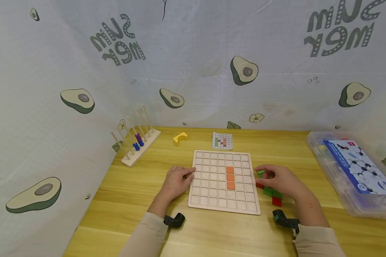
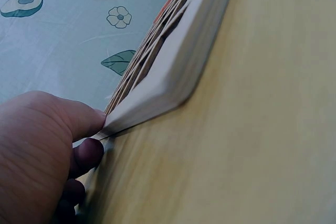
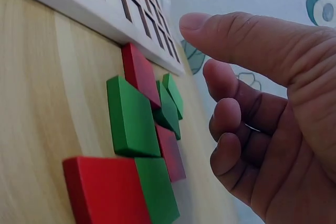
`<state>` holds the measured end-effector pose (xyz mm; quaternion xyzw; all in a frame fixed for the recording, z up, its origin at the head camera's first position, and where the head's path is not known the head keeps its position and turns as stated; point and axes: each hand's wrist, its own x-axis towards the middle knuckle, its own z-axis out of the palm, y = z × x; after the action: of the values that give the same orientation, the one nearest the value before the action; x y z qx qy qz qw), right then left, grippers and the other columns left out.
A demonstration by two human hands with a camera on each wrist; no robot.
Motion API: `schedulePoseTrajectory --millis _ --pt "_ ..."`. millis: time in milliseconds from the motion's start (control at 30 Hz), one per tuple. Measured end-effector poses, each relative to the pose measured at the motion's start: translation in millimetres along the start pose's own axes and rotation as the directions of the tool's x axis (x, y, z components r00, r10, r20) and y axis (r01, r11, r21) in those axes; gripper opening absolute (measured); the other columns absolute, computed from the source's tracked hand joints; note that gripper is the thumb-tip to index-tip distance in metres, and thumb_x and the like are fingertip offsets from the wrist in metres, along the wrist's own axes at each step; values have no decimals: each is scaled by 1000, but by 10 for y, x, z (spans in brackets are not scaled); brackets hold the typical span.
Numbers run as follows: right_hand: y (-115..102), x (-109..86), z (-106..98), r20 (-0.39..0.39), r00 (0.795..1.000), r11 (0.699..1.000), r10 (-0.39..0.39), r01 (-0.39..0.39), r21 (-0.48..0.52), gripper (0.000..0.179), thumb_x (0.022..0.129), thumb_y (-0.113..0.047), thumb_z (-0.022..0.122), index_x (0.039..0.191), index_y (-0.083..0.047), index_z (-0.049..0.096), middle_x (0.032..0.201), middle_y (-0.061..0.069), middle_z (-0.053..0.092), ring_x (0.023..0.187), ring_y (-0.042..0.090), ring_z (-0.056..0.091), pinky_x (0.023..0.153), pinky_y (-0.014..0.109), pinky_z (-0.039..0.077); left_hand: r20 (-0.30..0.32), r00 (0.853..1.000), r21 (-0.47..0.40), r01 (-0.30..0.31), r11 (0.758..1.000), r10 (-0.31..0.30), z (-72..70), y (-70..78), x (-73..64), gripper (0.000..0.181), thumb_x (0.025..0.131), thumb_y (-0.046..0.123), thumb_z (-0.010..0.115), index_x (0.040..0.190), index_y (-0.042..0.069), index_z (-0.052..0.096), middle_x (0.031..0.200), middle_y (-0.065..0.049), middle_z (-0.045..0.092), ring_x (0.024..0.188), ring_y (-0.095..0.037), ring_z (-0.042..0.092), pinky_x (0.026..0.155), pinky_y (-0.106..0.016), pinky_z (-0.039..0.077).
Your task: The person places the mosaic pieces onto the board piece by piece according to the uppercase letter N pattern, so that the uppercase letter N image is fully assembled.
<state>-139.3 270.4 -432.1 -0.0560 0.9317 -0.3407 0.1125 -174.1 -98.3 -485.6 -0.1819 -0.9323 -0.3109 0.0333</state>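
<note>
A pale wooden grid board (image 1: pixel 209 192) lies on the table with three orange tiles (image 1: pixel 230 177) in one column of its squares. At its left edge rests my left hand (image 1: pixel 175 182); in the left wrist view the thumb (image 2: pixel 86 120) touches the rim, and the other fingers are partly hidden. My right hand (image 1: pixel 283 180) hovers by the board's right edge, its thumb and loosely bent fingers apart with nothing between them. Beneath and beside it lie several green tiles (image 3: pixel 134 121) and red tiles (image 3: pixel 107 187), some partly hidden by the hand in the head view.
Behind the board lies a small printed grid card (image 1: pixel 222 141). A yellow arch block (image 1: pixel 180 138) and a wooden peg stand (image 1: pixel 141 148) with blue and purple pieces are at back left. On the right sits a clear plastic box (image 1: pixel 328 157) under a blue-and-white booklet (image 1: pixel 363 167).
</note>
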Motion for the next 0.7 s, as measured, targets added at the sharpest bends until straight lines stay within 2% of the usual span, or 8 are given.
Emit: schedulePoseTrajectory --millis 267,700 --pt "87 -8 -14 4 998 998 59 -59 -11 37 93 -27 75 123 -7 68 87 4 58 76 19 49 59 27 39 -7 1000 -4 -9 1000 9 12 -17 0 30 99 25 66 128 21 74 87 6 69 75 -10 41 78 -28 35" --pt "197 -114 -37 12 1000 998 20 -20 -55 23 91 -26 77 107 -10 73 81 1 54 73 16 46 61 28 36 -19 1000 3 -21 1000 21 20 -17 -9 30 99 24 66 127 21 74 86 6 69 75 -10 42 80 -30 36"
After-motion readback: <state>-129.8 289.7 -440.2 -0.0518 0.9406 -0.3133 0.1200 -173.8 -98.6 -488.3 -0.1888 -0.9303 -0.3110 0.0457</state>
